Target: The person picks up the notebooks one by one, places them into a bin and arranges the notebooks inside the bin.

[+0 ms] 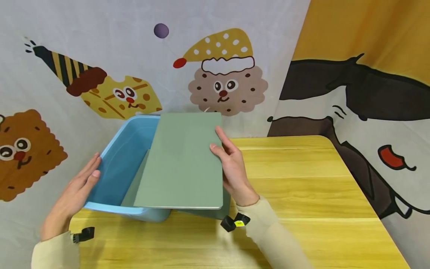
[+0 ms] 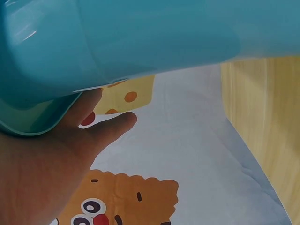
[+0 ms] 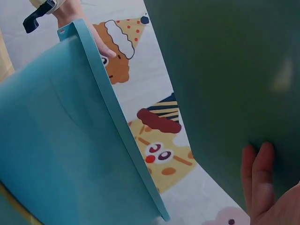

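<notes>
Notebook with a green cover (image 1: 184, 160) is held over the right part of a blue bin (image 1: 127, 149), so the taking up, I judge, is done, while the letting go is not yet done. The right hand (image 1: 235, 172) grasps it at its right edge, with the thumb on the cover and fingers against the underside. Its far edge and the bin's left rim stand apart in the right wrist view; whether it touches the right rim, I cannot tell.

Inside the bin, a second green piece (image 1: 133, 192) shows beside the notebook's left edge, mostly hidden. Below its right side, outside the bin, comes out a darker green piece (image 1: 226, 203). If these are separate notebooks, the work probably concerns several; how many of them are finished, the pictures do not show.

The left hand (image 1: 75, 192) is not clenched: its rather straight fingers rest along the bin's left rim, seemingly to steady it. The bin stands on the left side of the wooden counter (image 1: 302, 179), and behind hangs a cloth (image 1: 117, 30) with cartoon biscuits and cheese.
</notes>
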### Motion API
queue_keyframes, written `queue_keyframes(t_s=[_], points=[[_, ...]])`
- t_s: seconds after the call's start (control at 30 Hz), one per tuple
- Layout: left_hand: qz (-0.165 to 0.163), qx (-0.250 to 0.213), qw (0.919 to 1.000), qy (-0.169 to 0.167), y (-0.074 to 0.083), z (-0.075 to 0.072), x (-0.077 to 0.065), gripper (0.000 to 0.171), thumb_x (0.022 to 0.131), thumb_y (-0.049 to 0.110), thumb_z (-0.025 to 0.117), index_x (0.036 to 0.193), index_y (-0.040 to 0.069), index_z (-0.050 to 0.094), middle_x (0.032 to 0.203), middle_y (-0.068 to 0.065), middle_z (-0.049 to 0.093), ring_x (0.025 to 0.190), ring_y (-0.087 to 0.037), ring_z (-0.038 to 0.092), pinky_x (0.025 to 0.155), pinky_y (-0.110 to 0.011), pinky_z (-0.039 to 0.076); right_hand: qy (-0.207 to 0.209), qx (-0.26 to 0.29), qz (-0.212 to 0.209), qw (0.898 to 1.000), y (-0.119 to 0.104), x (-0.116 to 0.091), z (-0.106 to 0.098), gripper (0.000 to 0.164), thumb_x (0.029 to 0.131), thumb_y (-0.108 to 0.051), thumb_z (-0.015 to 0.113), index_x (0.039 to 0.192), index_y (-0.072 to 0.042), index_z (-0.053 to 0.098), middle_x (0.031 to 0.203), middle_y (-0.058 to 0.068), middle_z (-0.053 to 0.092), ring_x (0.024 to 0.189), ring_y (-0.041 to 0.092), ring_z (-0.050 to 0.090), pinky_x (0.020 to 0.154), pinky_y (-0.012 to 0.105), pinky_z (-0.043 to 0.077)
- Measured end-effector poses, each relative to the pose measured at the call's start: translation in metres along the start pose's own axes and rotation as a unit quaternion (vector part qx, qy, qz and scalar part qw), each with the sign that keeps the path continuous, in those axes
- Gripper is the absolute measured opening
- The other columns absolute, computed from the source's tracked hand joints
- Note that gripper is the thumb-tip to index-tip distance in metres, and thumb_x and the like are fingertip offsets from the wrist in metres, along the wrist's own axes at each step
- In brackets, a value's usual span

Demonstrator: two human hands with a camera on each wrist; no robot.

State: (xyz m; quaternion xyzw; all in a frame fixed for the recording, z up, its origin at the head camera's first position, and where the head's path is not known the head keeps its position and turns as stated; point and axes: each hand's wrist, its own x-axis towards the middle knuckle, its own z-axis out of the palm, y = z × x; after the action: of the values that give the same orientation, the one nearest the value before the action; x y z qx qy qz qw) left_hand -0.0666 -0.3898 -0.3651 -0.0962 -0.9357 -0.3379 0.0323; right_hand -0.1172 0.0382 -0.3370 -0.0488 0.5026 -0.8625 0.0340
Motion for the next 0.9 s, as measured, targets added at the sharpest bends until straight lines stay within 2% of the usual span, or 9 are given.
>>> queue_keyframes(t_s=[0.1,0.3,0.43,0.53,0.7,0.8,0.83,0.87,0.9], points=[[0.004,0.0,1.0,0.002,-0.001,0.0,0.0,0.057,0.114,0.021,0.032,0.166,0.009,0.013,0.173,-0.005,0.003,0.159,-0.028,-0.002,0.118,-0.073,-0.002,-0.005,0.002,-0.003,1.0,0.004,0.004,0.011,0.056,0.103,-0.009,0.061,0.156,-0.021,0.049,0.162,-0.012,0.039,0.144,0.014,0.042,0.091,0.025,0.056],[0.004,-0.001,1.0,-0.003,-0.001,0.0,0.0,0.056,0.115,0.021,0.029,0.166,0.007,0.012,0.173,-0.007,0.001,0.158,-0.035,-0.003,0.117,-0.073,-0.004,-0.024,-0.016,-0.013,0.999,0.012,0.009,0.03,0.057,0.103,-0.009,0.062,0.157,-0.019,0.046,0.163,-0.013,0.038,0.152,0.011,0.028,0.102,0.026,0.05],[0.006,-0.001,1.0,-0.006,-0.001,0.0,0.0,0.055,0.115,0.022,0.027,0.166,0.006,0.012,0.173,-0.006,0.0,0.159,-0.025,-0.005,0.118,-0.072,-0.006,-0.034,-0.041,-0.024,0.998,0.017,0.012,0.039,0.058,0.103,-0.009,0.061,0.158,-0.018,0.045,0.164,-0.012,0.037,0.154,0.009,0.021,0.119,0.034,0.034],[0.007,-0.009,0.9999,-0.008,-0.001,0.0,0.0,0.055,0.115,0.021,0.025,0.166,0.006,0.012,0.173,-0.005,0.0,0.159,-0.023,-0.005,0.118,-0.071,-0.007,-0.034,-0.056,-0.026,0.998,0.02,0.014,0.044,0.058,0.103,-0.01,0.061,0.158,-0.019,0.045,0.164,-0.013,0.037,0.155,0.009,0.018,0.123,0.039,0.026],[-0.011,-0.03,0.9994,-0.014,0.002,-0.001,0.0,0.054,0.115,0.024,0.02,0.167,0.01,0.01,0.174,-0.008,-0.001,0.157,-0.043,-0.005,0.114,-0.076,-0.008,-0.023,-0.073,-0.022,0.997,0.027,0.02,0.052,0.058,0.102,-0.01,0.063,0.157,-0.021,0.047,0.162,-0.015,0.039,0.155,0.01,0.018,0.123,0.039,0.025],[-0.02,-0.033,0.9991,-0.017,0.002,-0.002,0.0,0.054,0.115,0.025,0.017,0.167,0.012,0.009,0.173,-0.01,-0.002,0.155,-0.05,-0.005,0.113,-0.078,-0.009,-0.02,-0.091,-0.023,0.995,0.032,0.022,0.056,0.058,0.102,-0.01,0.063,0.157,-0.022,0.047,0.162,-0.015,0.04,0.152,0.007,0.024,0.121,0.036,0.028],[-0.02,-0.033,0.9991,-0.018,0.002,-0.002,0.0,0.054,0.115,0.025,0.016,0.167,0.012,0.009,0.173,-0.01,-0.002,0.154,-0.051,-0.004,0.112,-0.078,-0.009,-0.019,-0.099,-0.023,0.995,0.034,0.023,0.057,0.058,0.102,-0.01,0.063,0.157,-0.023,0.047,0.161,-0.015,0.04,0.141,0.007,0.041,0.113,0.034,0.037],[-0.019,-0.032,0.9991,-0.017,0.002,-0.002,0.0,0.054,0.115,0.025,0.016,0.167,0.012,0.009,0.174,-0.01,-0.002,0.154,-0.051,-0.004,0.112,-0.078,-0.009,-0.021,-0.105,-0.021,0.994,0.035,0.024,0.058,0.058,0.102,-0.011,0.063,0.157,-0.024,0.047,0.161,-0.016,0.04,0.134,0.002,0.045,0.109,0.029,0.039],[-0.017,-0.031,0.9993,-0.016,0.002,-0.002,0.0,0.054,0.115,0.025,0.016,0.167,0.012,0.01,0.173,-0.01,-0.002,0.154,-0.052,-0.004,0.112,-0.078,-0.009,-0.023,-0.111,-0.02,0.993,0.037,0.025,0.059,0.059,0.102,-0.011,0.062,0.157,-0.024,0.046,0.161,-0.016,0.04,0.115,0.0,0.056,0.097,0.026,0.046]])
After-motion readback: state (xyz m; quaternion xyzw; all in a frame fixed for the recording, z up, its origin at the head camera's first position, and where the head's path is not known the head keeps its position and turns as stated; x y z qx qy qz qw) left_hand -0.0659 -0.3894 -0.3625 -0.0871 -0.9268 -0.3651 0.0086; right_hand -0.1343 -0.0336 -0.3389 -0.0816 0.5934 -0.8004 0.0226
